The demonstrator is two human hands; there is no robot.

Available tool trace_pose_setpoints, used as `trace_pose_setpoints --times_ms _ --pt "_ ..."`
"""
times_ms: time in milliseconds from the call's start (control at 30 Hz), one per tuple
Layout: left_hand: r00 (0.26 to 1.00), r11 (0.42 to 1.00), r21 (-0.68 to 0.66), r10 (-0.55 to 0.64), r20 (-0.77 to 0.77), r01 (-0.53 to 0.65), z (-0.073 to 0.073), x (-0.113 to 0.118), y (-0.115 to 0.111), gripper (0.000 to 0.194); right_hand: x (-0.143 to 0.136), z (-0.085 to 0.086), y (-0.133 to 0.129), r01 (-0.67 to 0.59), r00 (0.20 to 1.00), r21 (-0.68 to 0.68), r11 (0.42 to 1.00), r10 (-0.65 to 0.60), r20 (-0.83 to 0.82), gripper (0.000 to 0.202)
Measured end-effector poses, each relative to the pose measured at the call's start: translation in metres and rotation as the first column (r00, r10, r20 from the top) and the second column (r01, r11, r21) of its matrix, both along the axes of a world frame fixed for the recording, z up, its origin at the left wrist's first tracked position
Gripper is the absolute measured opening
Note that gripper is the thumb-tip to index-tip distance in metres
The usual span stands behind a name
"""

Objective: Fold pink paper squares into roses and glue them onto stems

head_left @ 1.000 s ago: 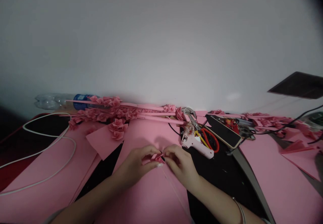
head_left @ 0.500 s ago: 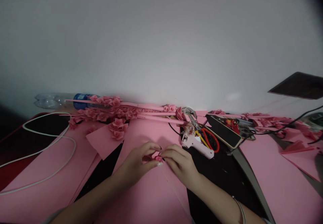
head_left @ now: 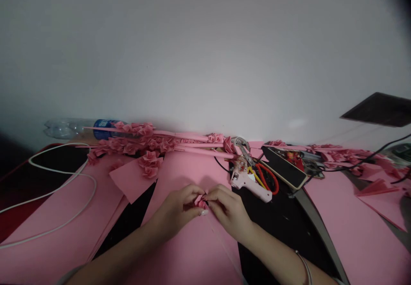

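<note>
A small folded pink paper flower (head_left: 200, 201) is pinched between my two hands, above a large pink paper sheet (head_left: 189, 250). My left hand (head_left: 176, 208) grips its left side with thumb and fingers. From the right, my right hand (head_left: 229, 210) closes its fingertips on the flower's edge. The fingers partly cover the flower. A little beyond my right hand lies a pale pink glue gun (head_left: 252, 186), beside scissors with red handles (head_left: 269, 178). Several finished paper flowers (head_left: 150, 163) sit on a smaller pink sheet beyond my left hand.
Pink paper flower stems (head_left: 199, 150) line the wall. A plastic bottle (head_left: 67, 128) lies at back left, near a white cable (head_left: 90, 190). A phone (head_left: 285, 165) rests right of the scissors. More pink sheets (head_left: 356, 225) and a black cable (head_left: 362, 163) lie to the right.
The fingers of both hands have shifted slightly and closed more tightly around the paper flower. Its folds are turned a little. The surrounding objects stay in place.
</note>
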State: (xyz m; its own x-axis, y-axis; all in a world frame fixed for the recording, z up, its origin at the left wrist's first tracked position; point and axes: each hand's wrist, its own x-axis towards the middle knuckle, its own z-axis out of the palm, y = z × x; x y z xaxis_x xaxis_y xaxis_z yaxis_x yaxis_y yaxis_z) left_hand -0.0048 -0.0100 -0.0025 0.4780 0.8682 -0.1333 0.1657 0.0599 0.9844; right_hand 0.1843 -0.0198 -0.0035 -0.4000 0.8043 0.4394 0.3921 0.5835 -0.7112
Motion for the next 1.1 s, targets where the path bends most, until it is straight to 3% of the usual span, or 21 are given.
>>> trace_pose_setpoints --times_ms 133,367,600,867,1100 --pt "0.994 0.994 -0.104 0.054 0.097 -0.044 -0.002 0.001 0.000 0.016 0.000 0.001 0.001 -0.006 1.000 0.024 1.000 0.006 0.003 0.018" --pt "0.998 0.997 -0.075 0.027 0.064 -0.023 -0.001 -0.001 0.003 0.008 0.004 -0.002 0.003 -0.033 0.997 0.091 0.995 0.026 0.079 0.019" --pt "1.000 0.999 -0.043 0.003 0.029 -0.002 -0.003 -0.001 0.003 0.004 0.003 -0.004 0.000 -0.026 0.996 0.007 1.000 0.026 0.085 0.019" --pt "0.997 0.998 -0.044 0.039 0.065 -0.036 -0.001 0.000 0.002 0.010 0.001 0.006 0.002 -0.034 0.999 -0.086 0.996 0.033 -0.015 0.021" --pt "0.999 0.999 -0.031 0.022 0.042 -0.021 -0.001 0.002 -0.001 0.007 -0.007 0.003 0.001 0.059 0.971 -0.264 0.963 -0.116 -0.207 0.008"
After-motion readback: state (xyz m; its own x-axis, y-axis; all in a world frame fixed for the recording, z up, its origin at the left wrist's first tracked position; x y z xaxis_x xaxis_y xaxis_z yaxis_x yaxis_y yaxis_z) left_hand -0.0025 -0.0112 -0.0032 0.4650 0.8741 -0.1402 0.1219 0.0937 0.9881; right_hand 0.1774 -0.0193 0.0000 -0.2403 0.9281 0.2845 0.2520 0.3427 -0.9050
